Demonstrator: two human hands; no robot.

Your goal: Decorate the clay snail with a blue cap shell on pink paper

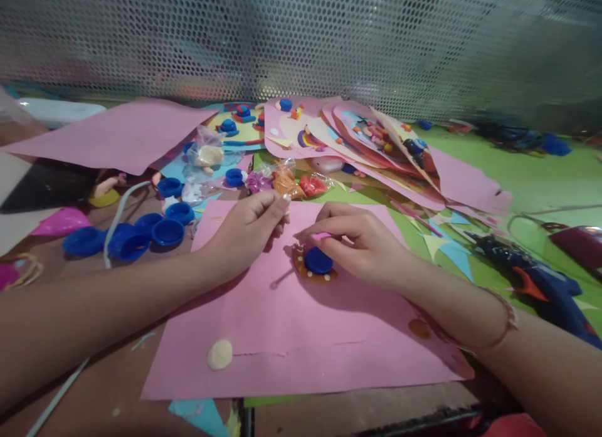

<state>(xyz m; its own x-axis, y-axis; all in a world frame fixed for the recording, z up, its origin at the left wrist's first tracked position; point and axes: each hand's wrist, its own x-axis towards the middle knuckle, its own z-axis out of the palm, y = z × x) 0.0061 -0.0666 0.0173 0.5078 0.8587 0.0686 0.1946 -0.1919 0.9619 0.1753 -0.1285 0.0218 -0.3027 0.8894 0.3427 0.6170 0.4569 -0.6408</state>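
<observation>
Over a pink paper sheet, my left hand has thumb and index finger pinched together; a pale speck shows at the tips, too small to name. My right hand is curled with its fingertips close together, beside a brown clay piece with pale dots. On that piece sits a round blue cap, partly under the right fingers. A bit of bright pink shows by the right thumb; what it is I cannot make out. A pale round disc lies at the sheet's lower left, and a brown spot at its right.
Several blue caps lie on the left by a white cord. Behind the sheet are bags of orange clay and red clay. Decorated paper cards are piled at the back, before a perforated metal panel. A glue gun lies right.
</observation>
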